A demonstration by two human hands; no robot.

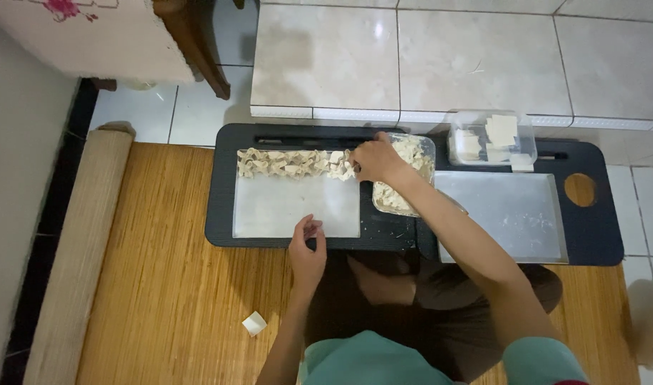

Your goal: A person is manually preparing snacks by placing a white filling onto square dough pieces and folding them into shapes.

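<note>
A low black table (397, 232) stands across a woven mat. On its left part lies a white tray (283, 210) with a row of several folded dumplings (291, 162) along its far edge. My right hand (375, 158) reaches to the right end of that row, fingers closed on a dumpling there. My left hand (306, 249) rests at the tray's near edge with fingers loosely curled and nothing in it. A clear container of dumplings (412, 175) sits just right of the tray, partly behind my right arm.
A metal tray (511, 214) lies on the table's right part. A clear box of square white wrappers (491, 137) stands at the far right. A small white scrap (254, 323) lies on the mat (177, 285). A rolled mat (77, 257) borders the left; a tiled step rises beyond.
</note>
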